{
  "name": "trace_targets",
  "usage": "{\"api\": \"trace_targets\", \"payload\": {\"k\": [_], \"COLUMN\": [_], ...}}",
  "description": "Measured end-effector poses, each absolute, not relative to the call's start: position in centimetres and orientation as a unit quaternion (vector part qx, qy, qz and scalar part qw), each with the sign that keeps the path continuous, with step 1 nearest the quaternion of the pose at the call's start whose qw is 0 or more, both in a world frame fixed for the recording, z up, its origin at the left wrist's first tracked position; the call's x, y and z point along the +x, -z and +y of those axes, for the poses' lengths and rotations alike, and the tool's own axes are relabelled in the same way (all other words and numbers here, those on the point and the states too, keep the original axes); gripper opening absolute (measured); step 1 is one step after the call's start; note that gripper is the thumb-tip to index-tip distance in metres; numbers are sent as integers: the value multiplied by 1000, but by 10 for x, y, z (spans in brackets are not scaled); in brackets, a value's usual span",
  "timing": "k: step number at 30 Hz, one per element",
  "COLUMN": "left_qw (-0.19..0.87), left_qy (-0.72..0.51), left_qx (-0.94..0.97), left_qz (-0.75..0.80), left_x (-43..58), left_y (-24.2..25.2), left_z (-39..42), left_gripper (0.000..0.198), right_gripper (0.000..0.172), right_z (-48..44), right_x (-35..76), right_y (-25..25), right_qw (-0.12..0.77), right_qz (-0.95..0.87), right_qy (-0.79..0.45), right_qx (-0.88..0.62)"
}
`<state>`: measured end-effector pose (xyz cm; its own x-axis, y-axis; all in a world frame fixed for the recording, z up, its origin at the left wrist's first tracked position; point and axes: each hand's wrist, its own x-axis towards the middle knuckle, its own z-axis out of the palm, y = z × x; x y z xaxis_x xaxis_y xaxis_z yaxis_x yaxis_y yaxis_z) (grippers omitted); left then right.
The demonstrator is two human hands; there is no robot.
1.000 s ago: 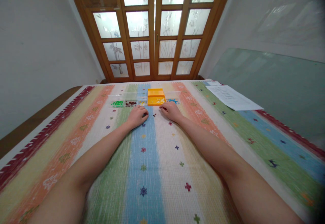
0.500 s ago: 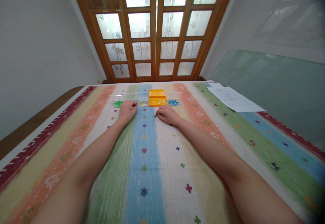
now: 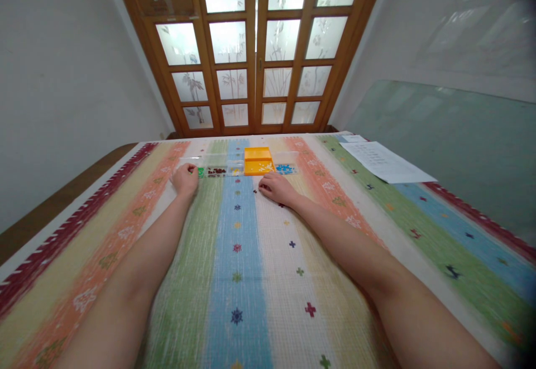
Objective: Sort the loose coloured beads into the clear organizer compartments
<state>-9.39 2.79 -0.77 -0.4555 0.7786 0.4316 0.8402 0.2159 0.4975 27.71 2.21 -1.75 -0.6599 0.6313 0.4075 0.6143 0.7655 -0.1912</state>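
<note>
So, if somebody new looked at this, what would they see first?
Probably the bright yellow-orange box, open near the far edge of the striped tablecloth, with blue pieces just right of it and dark red pieces to its left. Next, perhaps, the tall wooden doors at the back, with their bright glass panes.

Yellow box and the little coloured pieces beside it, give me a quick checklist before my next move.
1. Yellow box standing open: ok.
2. White pieces inside it: ok.
3. Left hand at the green pieces: ok; whether it grips one: cannot tell.
4. Dark red pieces uncovered by either hand: ok.
5. Blue pieces in view, right of the yellow box: ok.
6. Small dark object by the right hand held firmly: cannot tell.
</note>
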Motion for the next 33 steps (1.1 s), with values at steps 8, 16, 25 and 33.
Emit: {"api": "trace_targets", "payload": {"k": [8, 16, 25, 33], "left_qw": [42, 2, -39, -36], "left_qy": [345, 307, 203, 207], "left_qx": [-557, -768, -891, -892], "left_qz": [-755, -563, -404, -400], "left_x": [-84, -23, 31, 32], "left_y": [9, 4, 5, 5], "left_z": [29, 11, -18, -19], "left_gripper": [26, 20, 32, 19], "right_gripper": [13, 12, 12, 10], "right_z": [23, 21, 20, 20], "right_x": [279, 277, 275, 274], "right_y": [18, 17, 17, 15], "right_qw": [238, 240, 248, 250], "right_qz": [-910, -908, -902, -894], "right_qy": [-45, -71, -59, -62], "right_qx": [-337, -336, -349, -365]}}
